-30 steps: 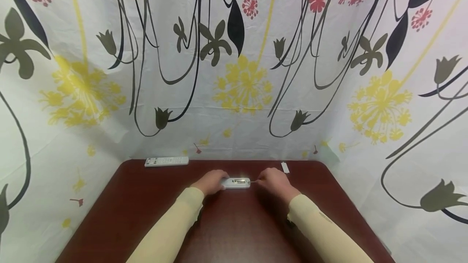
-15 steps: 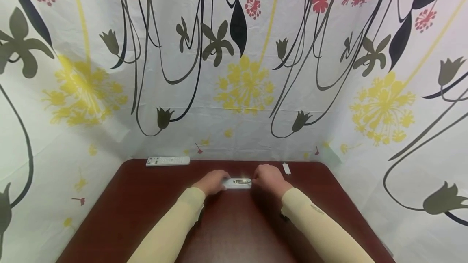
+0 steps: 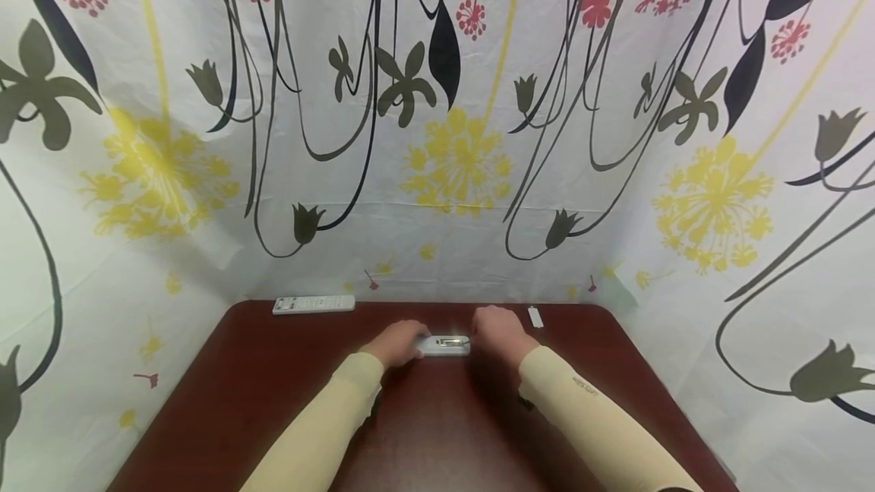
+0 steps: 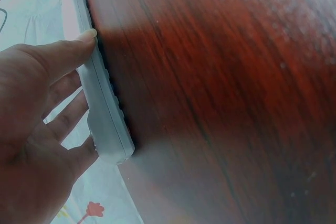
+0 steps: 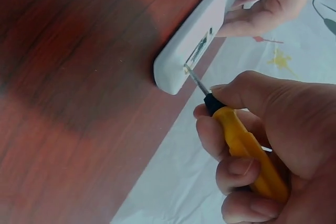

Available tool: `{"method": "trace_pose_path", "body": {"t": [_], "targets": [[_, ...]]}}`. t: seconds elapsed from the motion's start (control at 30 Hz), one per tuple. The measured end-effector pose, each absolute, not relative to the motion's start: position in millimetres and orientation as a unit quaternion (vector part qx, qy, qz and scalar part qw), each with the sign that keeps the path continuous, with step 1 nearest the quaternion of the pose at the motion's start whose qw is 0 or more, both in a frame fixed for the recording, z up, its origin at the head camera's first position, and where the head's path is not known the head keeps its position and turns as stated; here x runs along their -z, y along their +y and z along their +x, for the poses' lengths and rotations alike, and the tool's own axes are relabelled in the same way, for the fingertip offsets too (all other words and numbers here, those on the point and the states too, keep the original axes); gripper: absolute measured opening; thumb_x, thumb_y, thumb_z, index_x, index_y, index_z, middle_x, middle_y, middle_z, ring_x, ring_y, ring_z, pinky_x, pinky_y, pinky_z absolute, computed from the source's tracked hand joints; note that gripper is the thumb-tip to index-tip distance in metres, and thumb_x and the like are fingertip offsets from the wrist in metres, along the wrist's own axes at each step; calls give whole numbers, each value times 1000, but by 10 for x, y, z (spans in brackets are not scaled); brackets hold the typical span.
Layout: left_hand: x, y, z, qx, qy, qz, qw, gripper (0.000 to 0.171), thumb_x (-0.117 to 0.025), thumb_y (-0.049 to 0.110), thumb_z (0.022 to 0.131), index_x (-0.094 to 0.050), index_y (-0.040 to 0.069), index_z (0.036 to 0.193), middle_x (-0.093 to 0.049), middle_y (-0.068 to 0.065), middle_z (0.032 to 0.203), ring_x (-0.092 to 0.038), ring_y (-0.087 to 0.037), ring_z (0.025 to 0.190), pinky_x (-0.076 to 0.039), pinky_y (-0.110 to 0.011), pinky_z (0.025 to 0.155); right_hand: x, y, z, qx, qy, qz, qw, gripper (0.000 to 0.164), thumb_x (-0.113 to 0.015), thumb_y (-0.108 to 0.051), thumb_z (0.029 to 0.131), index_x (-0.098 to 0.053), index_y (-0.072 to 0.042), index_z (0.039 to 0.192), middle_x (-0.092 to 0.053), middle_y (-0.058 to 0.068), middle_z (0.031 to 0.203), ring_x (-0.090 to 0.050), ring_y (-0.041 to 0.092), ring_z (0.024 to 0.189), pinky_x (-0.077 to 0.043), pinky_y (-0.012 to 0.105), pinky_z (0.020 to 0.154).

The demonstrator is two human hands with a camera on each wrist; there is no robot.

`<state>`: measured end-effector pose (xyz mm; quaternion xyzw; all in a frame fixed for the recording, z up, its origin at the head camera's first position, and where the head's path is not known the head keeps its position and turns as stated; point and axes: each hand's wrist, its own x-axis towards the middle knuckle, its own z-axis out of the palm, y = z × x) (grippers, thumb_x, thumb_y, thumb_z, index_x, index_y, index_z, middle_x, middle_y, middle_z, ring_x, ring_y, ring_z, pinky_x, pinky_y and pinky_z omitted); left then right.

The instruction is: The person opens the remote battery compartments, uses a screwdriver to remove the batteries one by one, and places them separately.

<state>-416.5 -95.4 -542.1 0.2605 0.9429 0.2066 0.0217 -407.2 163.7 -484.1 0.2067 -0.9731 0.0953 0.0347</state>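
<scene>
A white remote control point(image 3: 429, 350) lies with its buttons facing the table and its battery compartment point(image 5: 199, 48) uncovered; metal shows inside. My left hand point(image 3: 396, 343) grips its left end, the thumb on the near edge and the fingers behind in the left wrist view. With my right hand point(image 3: 500, 331) I hold a screwdriver point(image 5: 242, 141) with a yellow handle and a black collar. Its thin metal tip touches the near end of the compartment in the right wrist view. In the head view my right hand hides the handle.
A second white remote control point(image 3: 314, 304), buttons up, lies at the table's back left. A small white battery cover point(image 3: 535, 316) rests at the back right. The dark red table point(image 3: 437, 416) ends at a flower-printed cloth point(image 3: 451, 272).
My right hand has moved left with the screwdriver, bringing its tip from the remote control's right end to the compartment. My left hand keeps its grip, and the remote control stays in place.
</scene>
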Motion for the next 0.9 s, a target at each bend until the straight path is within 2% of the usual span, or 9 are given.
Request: {"method": "trace_pose_path", "body": {"t": [0.17,0.27,0.37,0.57,0.73,0.8,0.9], "targets": [[5448,-945,-4181,-202,944,259,18,34,-84,11,99,-75,8,132,-73,-10,134,-64,-31,134,-48,-48,116,4782,1531,-4134,-13,-969,238,61,24,-85,-14,90,-65,-16,77,-62,-2,70,-62,21,67,-58,44,66],[5459,-942,-4185,-202,944,260,16,34,-86,11,98,-75,8,130,-73,-10,132,-65,-31,132,-49,-48,116,4722,1447,-4170,26,-968,247,41,28,-93,-19,89,-66,-14,82,-65,0,74,-69,25,74,-62,49,70],[5466,-942,-4191,-203,943,264,15,34,-86,11,97,-76,8,130,-74,-9,131,-65,-30,131,-49,-48,115,4661,1358,-4195,40,-969,244,21,29,-96,-17,86,-67,-12,82,-67,2,76,-71,26,77,-63,51,74],[5446,-955,-4186,-210,940,269,16,36,-87,11,96,-76,7,130,-74,-9,129,-66,-31,129,-49,-48,115,4607,1199,-4238,88,-963,255,-2,29,-92,-13,86,-64,-15,77,-64,-1,72,-66,21,72,-63,47,75],[5433,-970,-4204,-221,939,264,16,35,-86,10,96,-76,7,130,-74,-9,130,-65,-31,130,-49,-49,115,4623,1269,-4306,76,-960,268,1,27,-90,-14,87,-66,-16,76,-62,-3,71,-62,18,69,-62,44,73],[5447,-971,-4217,-225,938,262,16,35,-86,9,96,-76,7,130,-74,-9,131,-65,-32,131,-49,-49,115,4653,1372,-4336,44,-962,270,1,27,-88,-12,87,-65,-17,74,-59,-5,69,-57,16,66,-59,42,69],[5466,-977,-4233,-222,939,263,17,35,-85,9,97,-75,7,131,-73,-10,134,-64,-32,134,-48,-49,116,4716,1552,-4344,-59,-966,248,-35,34,-81,-7,89,-59,-18,65,-45,-8,62,-44,14,59,-50,38,58]]}}
